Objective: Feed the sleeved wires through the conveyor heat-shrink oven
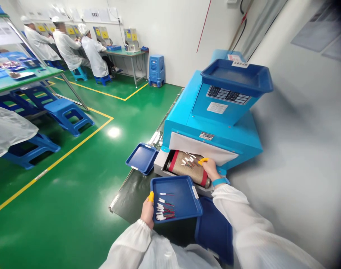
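Wires (191,163) on the mesh belt (191,175) look light and limp, probably best pinched at their white ends (183,161). From here, the left hand (147,212) clamps the blue tray (185,201) by its rim; I cannot tell whether the right hand (211,170), over the belt, holds any.

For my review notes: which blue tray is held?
The tray in the left hand, with white-ended wires in it; the other trays around the blue machine are unheld.
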{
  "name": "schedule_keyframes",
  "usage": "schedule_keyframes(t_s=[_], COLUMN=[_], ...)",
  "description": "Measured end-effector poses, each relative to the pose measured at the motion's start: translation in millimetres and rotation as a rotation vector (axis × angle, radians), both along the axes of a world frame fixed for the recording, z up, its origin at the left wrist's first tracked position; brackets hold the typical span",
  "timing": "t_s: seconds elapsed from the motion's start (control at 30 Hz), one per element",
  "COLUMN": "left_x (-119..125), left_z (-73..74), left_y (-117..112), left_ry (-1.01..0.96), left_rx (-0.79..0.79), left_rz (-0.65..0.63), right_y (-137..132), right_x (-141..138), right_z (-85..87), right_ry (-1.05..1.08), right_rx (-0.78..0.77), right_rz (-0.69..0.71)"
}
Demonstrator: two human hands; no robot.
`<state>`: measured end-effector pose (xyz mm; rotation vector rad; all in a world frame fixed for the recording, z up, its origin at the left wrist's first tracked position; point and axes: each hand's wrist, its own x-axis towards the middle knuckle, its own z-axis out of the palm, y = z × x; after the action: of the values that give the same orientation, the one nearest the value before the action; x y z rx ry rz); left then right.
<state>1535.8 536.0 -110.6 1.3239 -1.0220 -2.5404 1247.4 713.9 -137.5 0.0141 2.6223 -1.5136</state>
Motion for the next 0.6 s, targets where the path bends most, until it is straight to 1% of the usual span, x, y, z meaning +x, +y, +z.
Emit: schedule_keyframes(t_s=[0.1,0.2,0.27,0.33,0.4,0.47,0.53,0.6], left_x=[-1.1,-2.7,-3.7,-4.1,-4.1,-4.0,-4.3,-5.3], left_z=[1.2,2.5,3.0,3.1,2.6,1.4,-0.7,-3.2], left_y=[1.2,2.4,3.0,3.1,2.9,2.5,2.3,2.7], left_ry=[0.011,-0.002,-0.005,0.007,0.014,0.009,0.001,0.002], left_rx=[-0.003,-0.002,-0.001,-0.002,-0.003,0.004,0.014,0.010], left_rz=[-0.012,-0.017,-0.019,-0.023,-0.021,-0.012,-0.002,0.010], right_y=[0.3,-2.7,-5.8,-9.1,-12.5,-16.5,-21.7,-27.8], right_x=[-3.9,-7.8,-8.4,-6.0,-0.1,10.1,25.9,48.4], right_z=[2.8,8.7,12.4,15.1,17.5,20.7,25.6,32.0], right_ry=[0.059,0.070,0.063,0.081,0.136,0.184,0.170,0.063], right_rx=[0.106,0.288,0.379,0.429,0.445,0.421,0.344,0.235], right_rz=[-0.038,-0.061,-0.053,-0.022,0.024,0.068,0.112,0.204])
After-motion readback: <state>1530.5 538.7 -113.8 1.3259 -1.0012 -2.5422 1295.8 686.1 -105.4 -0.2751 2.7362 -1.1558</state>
